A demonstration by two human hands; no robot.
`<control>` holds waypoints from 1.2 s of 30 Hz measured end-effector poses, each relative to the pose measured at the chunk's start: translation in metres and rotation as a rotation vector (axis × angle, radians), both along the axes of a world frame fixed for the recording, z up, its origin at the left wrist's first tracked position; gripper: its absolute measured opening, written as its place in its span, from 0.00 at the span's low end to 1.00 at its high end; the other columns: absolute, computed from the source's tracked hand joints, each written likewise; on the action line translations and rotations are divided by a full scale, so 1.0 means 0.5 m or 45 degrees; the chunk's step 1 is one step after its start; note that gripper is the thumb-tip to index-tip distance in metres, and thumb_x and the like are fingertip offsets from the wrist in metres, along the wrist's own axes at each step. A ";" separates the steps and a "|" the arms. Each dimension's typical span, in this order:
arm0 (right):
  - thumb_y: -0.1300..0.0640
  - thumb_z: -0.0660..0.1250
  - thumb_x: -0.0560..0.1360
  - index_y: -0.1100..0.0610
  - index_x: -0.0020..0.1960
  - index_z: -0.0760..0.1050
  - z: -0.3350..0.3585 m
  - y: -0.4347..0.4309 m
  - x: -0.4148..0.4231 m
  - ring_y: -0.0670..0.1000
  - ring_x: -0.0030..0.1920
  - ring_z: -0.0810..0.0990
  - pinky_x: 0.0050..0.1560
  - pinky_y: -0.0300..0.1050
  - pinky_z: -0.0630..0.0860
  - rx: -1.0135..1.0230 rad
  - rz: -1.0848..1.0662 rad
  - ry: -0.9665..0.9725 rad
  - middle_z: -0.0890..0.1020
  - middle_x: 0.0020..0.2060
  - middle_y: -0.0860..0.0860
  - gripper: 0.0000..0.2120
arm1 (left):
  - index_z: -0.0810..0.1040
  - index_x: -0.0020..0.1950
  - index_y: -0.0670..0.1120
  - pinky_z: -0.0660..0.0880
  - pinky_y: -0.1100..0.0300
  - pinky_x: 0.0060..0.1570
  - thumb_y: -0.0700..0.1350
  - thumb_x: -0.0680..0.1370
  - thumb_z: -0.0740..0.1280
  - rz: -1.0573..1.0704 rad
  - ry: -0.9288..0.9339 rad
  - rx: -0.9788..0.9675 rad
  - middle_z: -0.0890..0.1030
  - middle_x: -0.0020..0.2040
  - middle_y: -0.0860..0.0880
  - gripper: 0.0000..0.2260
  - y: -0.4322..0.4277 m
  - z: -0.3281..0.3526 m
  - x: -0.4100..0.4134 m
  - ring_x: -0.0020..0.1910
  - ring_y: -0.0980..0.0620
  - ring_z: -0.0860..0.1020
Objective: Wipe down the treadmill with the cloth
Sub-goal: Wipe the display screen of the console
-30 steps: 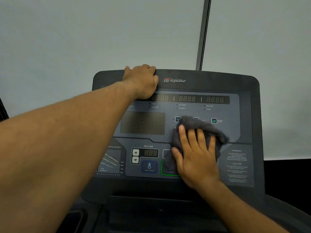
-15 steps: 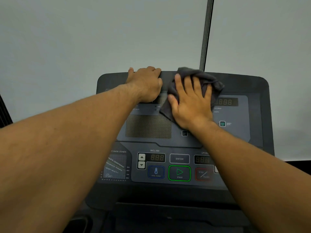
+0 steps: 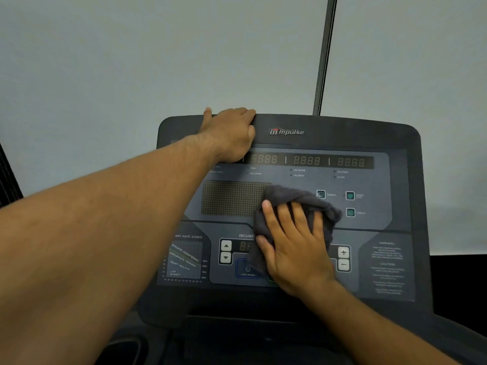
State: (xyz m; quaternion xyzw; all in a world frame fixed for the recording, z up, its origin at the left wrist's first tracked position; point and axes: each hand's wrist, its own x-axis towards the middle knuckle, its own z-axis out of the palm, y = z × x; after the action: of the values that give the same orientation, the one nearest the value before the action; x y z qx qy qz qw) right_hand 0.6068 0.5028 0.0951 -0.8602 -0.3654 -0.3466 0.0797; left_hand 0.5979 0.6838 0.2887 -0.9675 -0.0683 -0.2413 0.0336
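- The right grip lies released, fingers straight and spread, pressing the cloth flat.
- The dark cloth sits bunched on the treadmill panel, just right of the dotted display.
- The left grip curls over the treadmill's top edge, grasping it.
- A thin pole rises behind.
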 end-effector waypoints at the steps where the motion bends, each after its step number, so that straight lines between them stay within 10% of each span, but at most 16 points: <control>1: 0.41 0.52 0.79 0.52 0.78 0.57 0.014 0.002 0.009 0.57 0.73 0.61 0.71 0.66 0.53 -0.032 0.012 -0.021 0.66 0.74 0.54 0.30 | 0.64 0.73 0.47 0.46 0.35 0.73 0.47 0.83 0.49 -0.021 0.000 -0.002 0.70 0.69 0.50 0.19 0.005 -0.002 -0.003 0.70 0.47 0.66; 6: 0.40 0.50 0.79 0.51 0.78 0.57 0.125 0.058 0.063 0.57 0.74 0.60 0.71 0.67 0.51 -0.059 0.013 -0.090 0.64 0.75 0.53 0.30 | 0.57 0.77 0.47 0.49 0.34 0.72 0.50 0.83 0.49 0.052 -0.153 0.025 0.59 0.78 0.47 0.23 0.083 -0.010 -0.037 0.77 0.45 0.54; 12: 0.40 0.44 0.81 0.49 0.79 0.42 0.238 0.149 0.102 0.53 0.78 0.45 0.73 0.63 0.39 0.185 -0.116 -0.016 0.49 0.79 0.50 0.30 | 0.71 0.60 0.44 0.69 0.42 0.61 0.51 0.81 0.51 -0.012 -0.201 -0.141 0.75 0.59 0.43 0.16 0.182 -0.033 -0.082 0.59 0.41 0.71; 26: 0.41 0.51 0.79 0.52 0.78 0.56 -0.003 0.076 -0.037 0.57 0.74 0.61 0.72 0.64 0.51 -0.078 0.052 -0.005 0.65 0.74 0.53 0.31 | 0.69 0.69 0.46 0.70 0.44 0.62 0.48 0.82 0.51 0.049 -0.203 -0.143 0.73 0.66 0.46 0.18 0.173 -0.033 -0.095 0.65 0.45 0.69; 36: 0.41 0.47 0.80 0.49 0.79 0.50 0.198 0.216 0.038 0.55 0.77 0.51 0.73 0.65 0.45 -0.010 0.039 -0.105 0.56 0.78 0.50 0.30 | 0.63 0.76 0.46 0.67 0.48 0.67 0.47 0.83 0.52 0.059 -0.184 -0.117 0.68 0.74 0.47 0.21 0.176 -0.024 -0.096 0.71 0.45 0.66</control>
State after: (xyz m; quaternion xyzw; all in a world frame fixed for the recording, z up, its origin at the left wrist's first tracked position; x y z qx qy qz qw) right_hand 0.6258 0.6106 0.1940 -0.8399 -0.3828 -0.3789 0.0664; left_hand 0.5500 0.7715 0.2768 -0.9462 -0.1041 -0.3061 -0.0103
